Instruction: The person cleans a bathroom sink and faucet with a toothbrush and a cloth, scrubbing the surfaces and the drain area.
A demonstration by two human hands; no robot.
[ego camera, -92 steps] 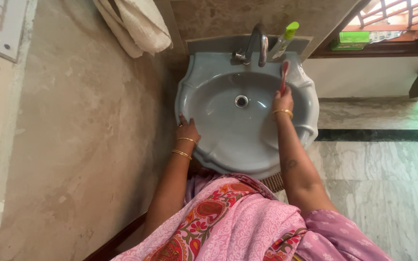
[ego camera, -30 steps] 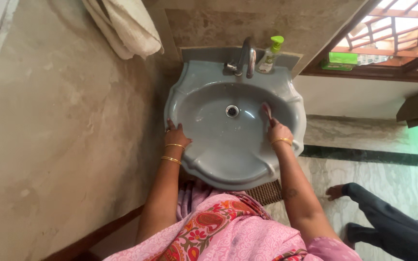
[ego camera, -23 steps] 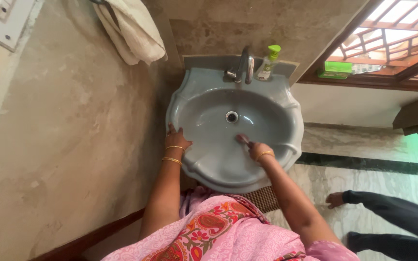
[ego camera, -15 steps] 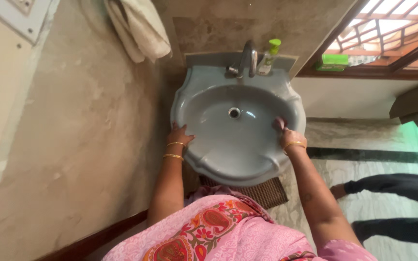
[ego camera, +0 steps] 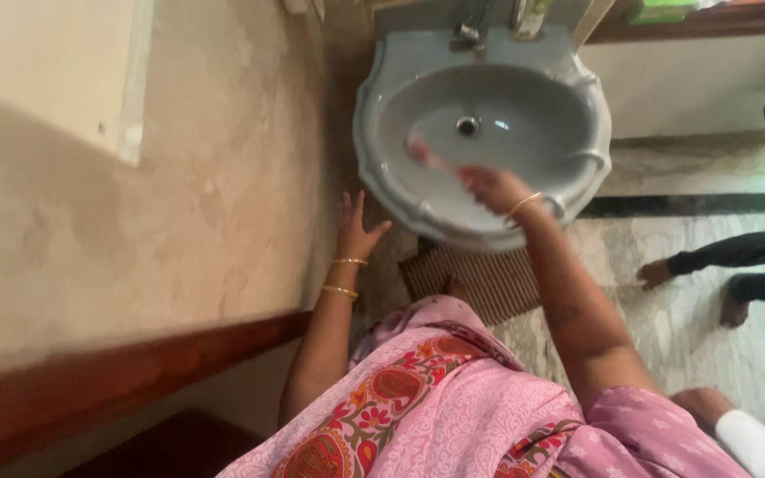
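The person's left hand (ego camera: 356, 232) is hanging open and empty, just off the grey washbasin (ego camera: 382, 168). The right hand (ego camera: 496, 188) is closing around a pink toothbrush (ego camera: 427, 158), pressing its head against the basin's near-left inner wall; scrubbing looks midway. Beyond are the drain (ego camera: 467, 126), the tap (ego camera: 473, 26), and another person's feet (ego camera: 657, 273) on marble flooring (ego camera: 719, 354).

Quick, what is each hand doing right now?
Left hand: open, fingers spread, holding nothing, off the grey sink, beside its left rim.
Right hand: closed on a pink brush, over the basin's near left side.
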